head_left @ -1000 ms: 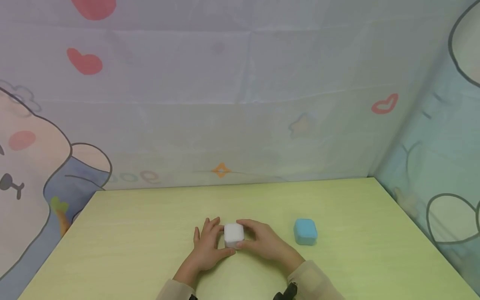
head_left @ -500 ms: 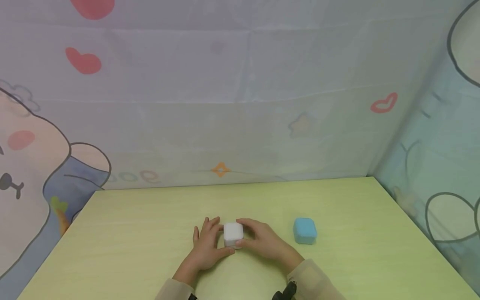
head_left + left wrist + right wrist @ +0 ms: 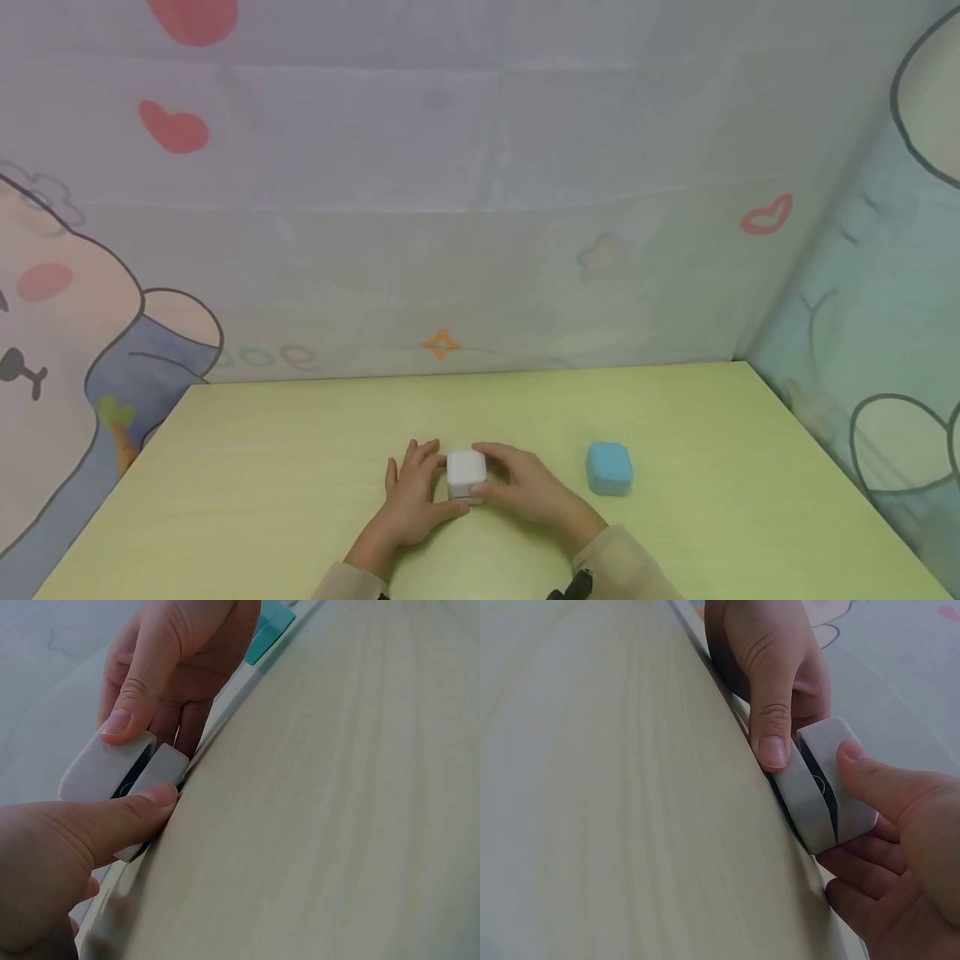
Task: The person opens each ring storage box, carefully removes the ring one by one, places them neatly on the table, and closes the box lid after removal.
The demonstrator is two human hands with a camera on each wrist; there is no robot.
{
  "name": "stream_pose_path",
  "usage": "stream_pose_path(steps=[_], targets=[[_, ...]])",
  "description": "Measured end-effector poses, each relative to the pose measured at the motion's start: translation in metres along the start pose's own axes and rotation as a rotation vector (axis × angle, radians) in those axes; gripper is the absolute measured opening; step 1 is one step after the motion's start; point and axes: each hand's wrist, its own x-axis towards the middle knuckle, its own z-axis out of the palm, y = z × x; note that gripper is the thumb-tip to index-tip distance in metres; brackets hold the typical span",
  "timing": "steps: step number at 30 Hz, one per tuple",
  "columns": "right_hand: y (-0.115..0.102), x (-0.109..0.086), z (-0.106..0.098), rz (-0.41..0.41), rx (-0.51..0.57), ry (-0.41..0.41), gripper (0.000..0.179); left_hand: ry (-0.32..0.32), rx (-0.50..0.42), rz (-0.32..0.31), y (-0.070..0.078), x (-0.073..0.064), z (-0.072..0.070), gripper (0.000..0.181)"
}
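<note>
A small white rounded box (image 3: pixel 466 469) stands on the table between both hands. Its lid (image 3: pixel 853 806) is tilted up from the base (image 3: pixel 799 799), and a dark gap with a thin pale curved line shows between them. My left hand (image 3: pixel 411 505) holds the base, its thumb along the near side. My right hand (image 3: pixel 528 487) pinches the lid between thumb and fingers, as the left wrist view also shows with the lid (image 3: pixel 101 771) apart from the base (image 3: pixel 166 765). What lies inside is too dark to tell.
A light blue rounded block (image 3: pixel 609 468) stands on the yellow-green table (image 3: pixel 712 517), to the right of my right hand. A printed cloth (image 3: pixel 525 208) hangs behind the table and at both sides.
A dark line between lid and base has become visible in the head view as the lid lifts slightly. Both hands stay nearly in place; the head view shifts a little.
</note>
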Motion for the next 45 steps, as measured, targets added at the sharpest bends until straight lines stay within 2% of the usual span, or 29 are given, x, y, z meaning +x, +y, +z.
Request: stream_pose_path(steps=[19, 28, 45], targets=[[0.0003, -0.0012, -0.0012, -0.02, -0.004, -0.002, 0.059, -0.003, -0.014, -0.001, 0.001, -0.0005, 0.001, 0.059], [0.0017, 0.0004, -0.0006, 0.013, 0.011, -0.005, 0.06, 0.0, -0.01, -0.002, -0.0001, 0.0004, 0.0008, 0.06], [-0.0059, 0.0006, -0.0021, 0.006, 0.023, -0.007, 0.057, 0.012, -0.002, 0.002, 0.001, 0.0001, -0.0002, 0.059]])
